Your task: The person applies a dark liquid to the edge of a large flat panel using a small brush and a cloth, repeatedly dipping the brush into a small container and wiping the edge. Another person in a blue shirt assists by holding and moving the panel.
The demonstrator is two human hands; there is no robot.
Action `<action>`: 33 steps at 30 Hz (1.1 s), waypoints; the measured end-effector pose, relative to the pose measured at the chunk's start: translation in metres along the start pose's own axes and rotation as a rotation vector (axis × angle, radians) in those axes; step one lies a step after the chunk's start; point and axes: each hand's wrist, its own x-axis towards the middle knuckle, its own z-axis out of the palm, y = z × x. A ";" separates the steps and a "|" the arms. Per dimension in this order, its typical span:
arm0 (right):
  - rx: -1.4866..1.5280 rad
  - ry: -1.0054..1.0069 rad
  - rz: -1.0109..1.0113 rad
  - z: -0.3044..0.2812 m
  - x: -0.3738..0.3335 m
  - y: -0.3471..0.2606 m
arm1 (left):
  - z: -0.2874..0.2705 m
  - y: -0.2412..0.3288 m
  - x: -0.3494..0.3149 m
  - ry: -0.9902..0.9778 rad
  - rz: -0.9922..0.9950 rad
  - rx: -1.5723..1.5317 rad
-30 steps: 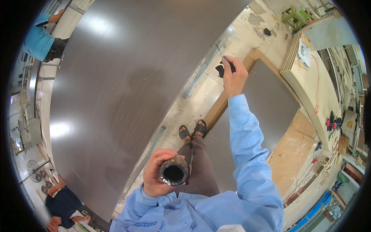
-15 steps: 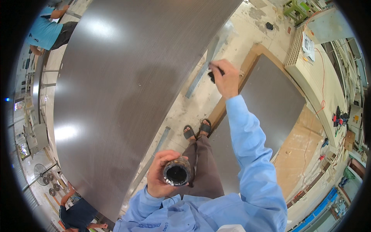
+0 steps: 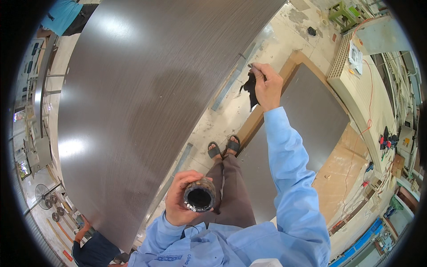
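My left hand is wrapped round a small, stained round pot with a dark inside, its mouth facing up in front of my chest. Dried smears cover its rim. Out past the long edge of a large dark wood-grain panel, my right hand is closed, thumb and fingertips pinched together. From it hangs a ragged black cloth. Something small may show at the fingertips, but I cannot make it out. The right hand is clear of the panel, above the pale floor.
A second dark panel with a brown border lies to my right. Beyond it stands a stack of pale boards with a red cord. Two people, one in a light-blue shirt and one in dark clothes, are at the panel's left side.
The black cloth now hangs loosely below my right fingers, where it was bunched before. Both hands shift only slightly, the pot a little left. The person at upper left has moved upward, partly out of view.
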 end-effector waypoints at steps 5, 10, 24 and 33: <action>-0.049 -0.170 -0.005 -0.002 -0.008 -0.005 | 0.000 0.000 0.003 0.010 0.008 0.002; -0.023 -0.031 -0.038 0.000 -0.024 -0.010 | -0.003 -0.001 0.003 0.006 -0.014 -0.010; -0.020 -0.092 -0.018 0.011 -0.047 -0.029 | 0.001 -0.007 -0.002 0.037 -0.002 0.008; -0.071 0.023 -0.002 0.013 -0.050 -0.029 | 0.003 -0.008 -0.004 0.036 -0.006 -0.007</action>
